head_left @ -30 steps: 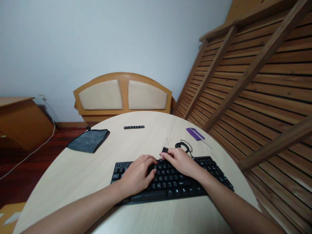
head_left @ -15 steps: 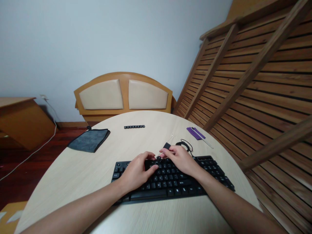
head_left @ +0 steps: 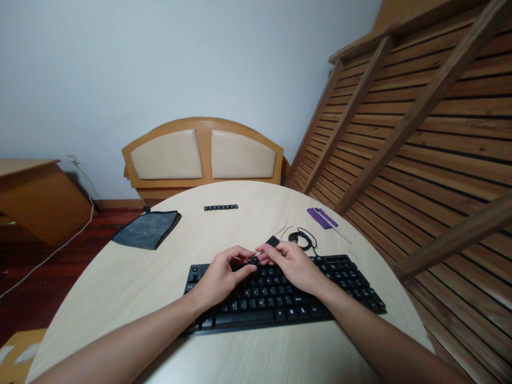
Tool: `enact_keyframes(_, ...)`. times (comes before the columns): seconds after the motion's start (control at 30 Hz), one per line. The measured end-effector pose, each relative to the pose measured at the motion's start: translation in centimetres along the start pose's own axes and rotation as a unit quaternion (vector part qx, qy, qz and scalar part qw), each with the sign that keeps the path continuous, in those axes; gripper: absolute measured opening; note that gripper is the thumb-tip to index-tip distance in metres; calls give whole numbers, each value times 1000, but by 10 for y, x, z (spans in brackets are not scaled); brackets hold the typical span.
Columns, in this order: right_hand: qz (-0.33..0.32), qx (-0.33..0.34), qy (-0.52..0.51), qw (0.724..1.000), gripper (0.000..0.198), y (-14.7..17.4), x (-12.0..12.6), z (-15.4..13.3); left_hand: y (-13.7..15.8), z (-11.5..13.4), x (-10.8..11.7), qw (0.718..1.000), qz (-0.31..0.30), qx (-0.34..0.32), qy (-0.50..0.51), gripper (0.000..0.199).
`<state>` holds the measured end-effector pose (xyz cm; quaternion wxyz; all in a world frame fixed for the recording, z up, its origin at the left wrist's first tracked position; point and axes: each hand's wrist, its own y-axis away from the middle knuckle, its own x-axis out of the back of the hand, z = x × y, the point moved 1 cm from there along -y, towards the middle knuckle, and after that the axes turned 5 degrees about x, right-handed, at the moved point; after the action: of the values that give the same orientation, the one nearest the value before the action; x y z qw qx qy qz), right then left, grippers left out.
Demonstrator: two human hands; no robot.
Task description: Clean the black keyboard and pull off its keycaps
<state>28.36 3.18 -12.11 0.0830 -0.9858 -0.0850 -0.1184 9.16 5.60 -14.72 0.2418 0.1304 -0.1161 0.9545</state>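
A black keyboard (head_left: 248, 318) lies on the round table below both hands. My right hand (head_left: 294, 264) is closed on a keycap puller (head_left: 273, 241), which has a black grip and thin wire prongs sticking out at both ends. The far prongs point away over the table. Between the fingers of my left hand (head_left: 224, 273) is a small black keycap (head_left: 254, 260), pinched just above the upper key rows. The puller's near wires reach to this keycap; whether they still grip it is hard to make out.
Farther back on the pale table (head_left: 132, 288) lies a row of several black keycaps (head_left: 221, 207). A folded grey cloth (head_left: 147, 230) is at the left. Behind the keyboard sits a coiled black cable (head_left: 303, 238). To the right lie a purple cloth (head_left: 321, 218) and a thin white-handled brush (head_left: 338, 231).
The puller and the keycap have shifted slightly left and up from the keys. My left fingers have closed on the keycap. The other things stay put.
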Motion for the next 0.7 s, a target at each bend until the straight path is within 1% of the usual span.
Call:
enact_keyframes(0.1, -4, -21, -31, 999, 53, -1, -1, 4, -1, -1, 1, 1000, 16, 2, 9, 20)
enact_keyframes(0.23, 0, -33, -53, 998, 53, -3, -3, 7, 0, 0, 0, 1000, 19, 5, 21, 22)
enact_keyframes(0.37, 7, -43, -69, 997, 52, -3, -4, 8, 2, 1, 0, 999, 32, -12, 6, 18)
enact_keyframes(0.57, 14, -45, -82, 996, 48, -3, -5, 12, 3, 2, -1, 999, 13, -26, -38, 14)
enact_keyframes(0.7, 12, -75, -115, 990, 49, -3, -7, 15, 3, 3, -1, 998, 18, -41, -32, 13)
